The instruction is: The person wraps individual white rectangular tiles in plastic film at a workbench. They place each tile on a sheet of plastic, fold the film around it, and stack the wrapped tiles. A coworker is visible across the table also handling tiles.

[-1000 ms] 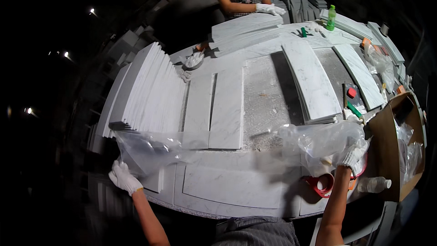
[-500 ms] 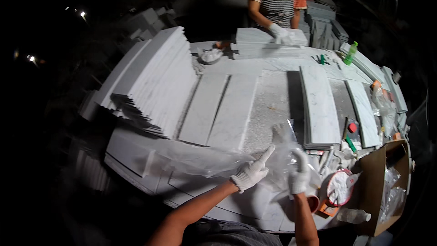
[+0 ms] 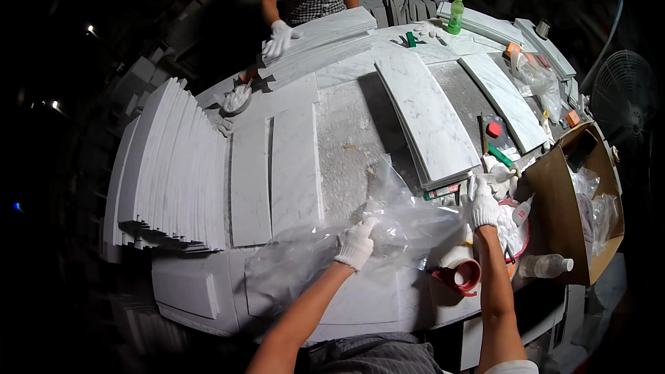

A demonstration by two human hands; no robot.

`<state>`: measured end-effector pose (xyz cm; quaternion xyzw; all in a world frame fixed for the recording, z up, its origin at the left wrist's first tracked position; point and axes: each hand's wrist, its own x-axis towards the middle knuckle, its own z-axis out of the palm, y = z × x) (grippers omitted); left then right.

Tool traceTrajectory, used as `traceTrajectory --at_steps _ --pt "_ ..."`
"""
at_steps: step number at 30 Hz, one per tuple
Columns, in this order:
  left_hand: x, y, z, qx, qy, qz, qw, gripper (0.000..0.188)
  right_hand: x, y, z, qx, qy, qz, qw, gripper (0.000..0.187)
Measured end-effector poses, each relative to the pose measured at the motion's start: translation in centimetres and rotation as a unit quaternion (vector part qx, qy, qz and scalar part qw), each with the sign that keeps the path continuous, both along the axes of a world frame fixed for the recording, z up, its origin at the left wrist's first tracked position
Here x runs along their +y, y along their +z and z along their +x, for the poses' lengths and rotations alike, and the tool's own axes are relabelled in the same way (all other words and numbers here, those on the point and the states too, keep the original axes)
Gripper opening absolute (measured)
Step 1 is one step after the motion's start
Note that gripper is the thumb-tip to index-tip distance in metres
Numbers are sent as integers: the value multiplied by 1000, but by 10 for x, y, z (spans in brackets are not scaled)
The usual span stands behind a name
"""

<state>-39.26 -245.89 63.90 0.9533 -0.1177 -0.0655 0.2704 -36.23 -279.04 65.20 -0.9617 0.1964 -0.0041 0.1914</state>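
Farther apart than half a second ago are the white-gloved left hand (image 3: 355, 244) and white-gloved right hand (image 3: 483, 206). Across the near part of the white marbled table (image 3: 415, 308), clear crumpled plastic film (image 3: 409, 225) runs lengthwise left to right, one peak pointing away. Left fingers curl closed, pinching its middle; the right hand reaches its right end, grip unclear.

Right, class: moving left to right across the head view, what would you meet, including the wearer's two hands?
Row of upright white marbled slabs, pair of flat white marbled slabs, white-gloved left hand, white-gloved right hand, open brown cardboard box.
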Motion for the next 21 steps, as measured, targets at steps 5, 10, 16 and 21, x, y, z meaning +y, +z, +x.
traceTrajectory --at_steps 5,10,16,21 --pt "-16 3 8 44 -31 86 995 39 -13 -58 9 148 -20 -29 988 88" --pt "-18 -16 4 57 -69 144 986 37 -19 -65 9 79 -57 -49 994 41" --pt "-15 -11 11 106 -53 123 985 37 -12 30 -16 86 -98 39 991 44" --pt "-36 -18 27 162 19 41 986 42 50 89 -42 -237 58 207 947 59"
